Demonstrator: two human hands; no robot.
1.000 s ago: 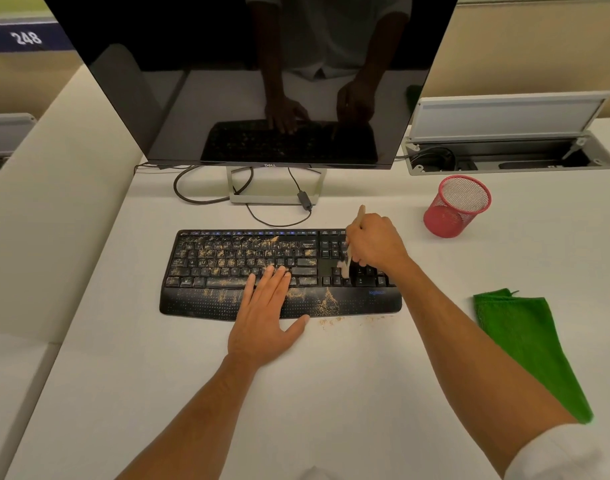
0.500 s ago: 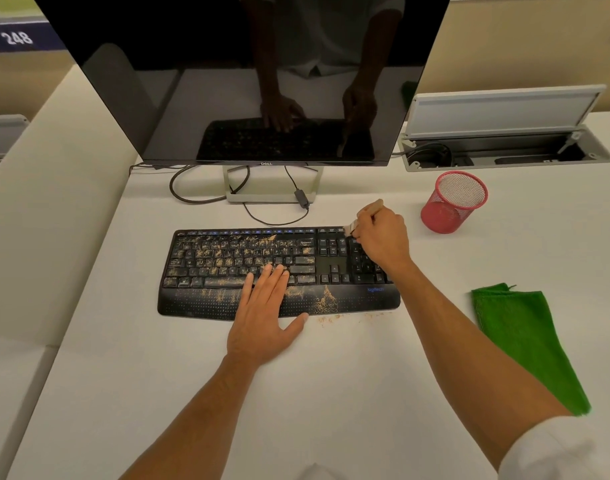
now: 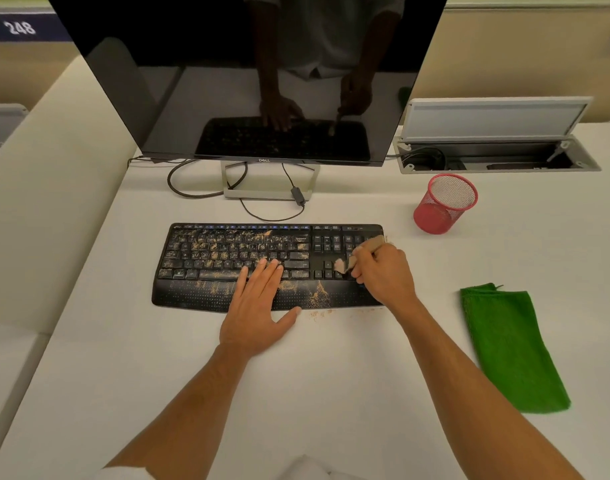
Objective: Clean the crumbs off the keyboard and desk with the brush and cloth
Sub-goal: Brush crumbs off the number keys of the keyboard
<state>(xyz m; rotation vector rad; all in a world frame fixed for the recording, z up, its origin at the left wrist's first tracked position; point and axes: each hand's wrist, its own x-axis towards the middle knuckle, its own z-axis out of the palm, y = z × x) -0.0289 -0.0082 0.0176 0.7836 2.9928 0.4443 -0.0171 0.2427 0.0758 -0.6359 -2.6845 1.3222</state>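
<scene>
Our right hand, grasping the brush, has come back down the number pad; left hand stays flat on the keyboard (main keys remain crumb-covered).

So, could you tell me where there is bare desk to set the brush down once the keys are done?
The desk is bare between the two forearms, in front of the keyboard, and between the right hand and the green cloth. It is crowded behind the keyboard, with cables and the monitor stand, and crumbs lie at its front edge.
</scene>
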